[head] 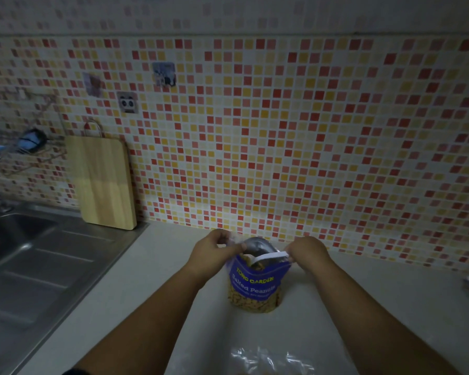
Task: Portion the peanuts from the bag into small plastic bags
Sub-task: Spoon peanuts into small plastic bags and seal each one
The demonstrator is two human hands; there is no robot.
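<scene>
Blue "Tong Garden Salted Peanuts" bag (255, 284), mouth pinched by left hand (214, 251) and right hand (307, 251).

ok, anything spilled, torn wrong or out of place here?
Nothing stands out. The peanut bag stands upright on the counter, left hand and right hand gripping its opened top; no loose peanuts show. Dim light could hide small spills.

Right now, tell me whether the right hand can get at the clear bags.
Probably, once it lets go: the right hand pinches the peanut bag; the clear bags lie closer in on the counter, nothing between.
</scene>
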